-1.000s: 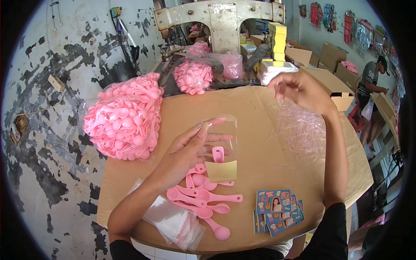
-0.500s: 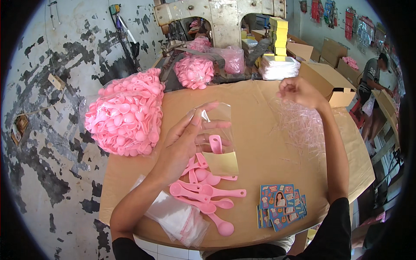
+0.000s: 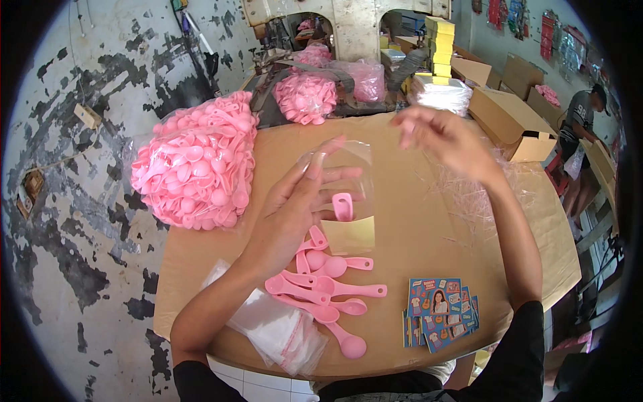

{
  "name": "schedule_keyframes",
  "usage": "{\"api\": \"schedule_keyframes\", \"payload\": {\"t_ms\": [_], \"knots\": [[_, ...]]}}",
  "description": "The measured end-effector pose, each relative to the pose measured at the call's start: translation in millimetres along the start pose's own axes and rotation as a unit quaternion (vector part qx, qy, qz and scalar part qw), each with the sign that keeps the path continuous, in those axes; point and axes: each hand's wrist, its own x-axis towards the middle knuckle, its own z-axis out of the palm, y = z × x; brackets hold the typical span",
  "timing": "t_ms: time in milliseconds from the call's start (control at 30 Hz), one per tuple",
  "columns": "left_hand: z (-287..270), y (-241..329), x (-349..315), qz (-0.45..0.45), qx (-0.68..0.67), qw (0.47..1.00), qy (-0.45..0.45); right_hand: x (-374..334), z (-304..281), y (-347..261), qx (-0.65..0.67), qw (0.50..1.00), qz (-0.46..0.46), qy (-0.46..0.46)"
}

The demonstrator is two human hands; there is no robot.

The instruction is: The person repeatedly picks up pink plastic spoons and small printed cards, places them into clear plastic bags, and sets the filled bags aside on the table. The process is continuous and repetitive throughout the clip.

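My left hand (image 3: 284,201) is closed around the edge of a clear plastic bag (image 3: 366,191), held up above the table. Inside the bag are a pale yellow card (image 3: 351,234) and a pink spoon, whose handle (image 3: 343,208) shows at the fingertips. My right hand (image 3: 449,141) hangs in the air farther right, bent at the wrist; motion blur hides whether its fingers hold anything. Under the left hand lie several loose pink spoons (image 3: 348,289). A stack of flat clear bags (image 3: 278,328) lies by my left forearm. Blue printed cards (image 3: 439,311) are piled near the front right.
A big clear sack of pink spoons (image 3: 194,167) stands at the left edge. Thin clear strips (image 3: 472,194) lie heaped below my right hand. Behind are a metal machine (image 3: 355,30), yellow stacks (image 3: 440,50) and a cardboard box (image 3: 512,124). A person (image 3: 579,127) works far right.
My right hand has moved left and slightly up, away from the strips. The left hand still holds the bag; the whole view has shifted slightly.
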Motion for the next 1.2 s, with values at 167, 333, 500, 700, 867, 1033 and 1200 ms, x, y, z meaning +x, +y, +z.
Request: {"api": "schedule_keyframes", "payload": {"t_ms": [167, 333, 500, 700, 867, 1033, 1200], "knots": [[3, -6, -2, 0.031, -0.032, 0.999, -0.009, -22, 63, -65, 0.047, 0.992, -0.026, -0.116], [0, -5, -1, -0.018, -0.054, 0.998, -0.013, -23, 59, -64, 0.16, 0.985, 0.05, -0.031], [0, -8, 2, 0.025, -0.016, 0.999, 0.024, -20, 60, -59, 0.257, 0.965, 0.047, -0.039], [-1, -5, 2, 0.024, -0.013, 0.999, 0.03, -21, 70, -49, 0.196, 0.98, -0.013, -0.02], [0, -4, -2, 0.04, -0.004, 0.999, 0.025, -20, 51, -52, 0.17, 0.977, 0.037, -0.124], [-5, 2, 0, 0.008, 0.015, 1.0, 0.017, -21, 57, -62, 0.182, 0.982, 0.012, -0.048], [-10, 15, -1, 0.024, 0.111, 0.994, -0.001, -22, 60, -59, 0.188, 0.982, 0.014, -0.017]]}}
